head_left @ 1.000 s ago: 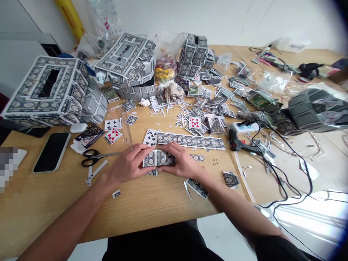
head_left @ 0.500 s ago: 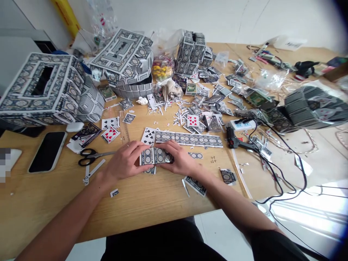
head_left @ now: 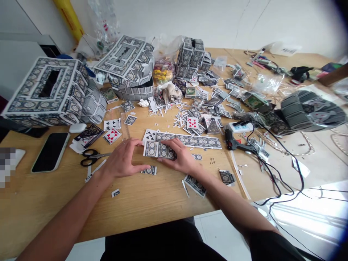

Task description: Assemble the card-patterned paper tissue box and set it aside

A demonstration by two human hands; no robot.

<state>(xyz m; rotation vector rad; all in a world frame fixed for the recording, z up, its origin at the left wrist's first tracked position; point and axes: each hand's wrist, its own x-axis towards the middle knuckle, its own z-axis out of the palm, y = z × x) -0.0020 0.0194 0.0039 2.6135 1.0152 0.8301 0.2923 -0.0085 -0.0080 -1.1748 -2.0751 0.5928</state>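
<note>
My right hand grips a short strip of patterned playing cards by its right part, thumb below and fingers over the top. At the strip's left end my left hand is spread, thumb and fingers apart, with nothing between them. Behind the strip lie a seven of clubs and a long row of joined card backs. A small cut card piece rests on the table just in front of the strip.
Black scissors and a phone lie at the left. A glue gun with black cables is at the right. Card-covered boxes, loose cards and paper scraps fill the back of the wooden table.
My left hand has let go of the strip and opened, moving slightly left. The strip, still in my right hand, has shifted slightly up and tilted. The view has shifted a little.
</note>
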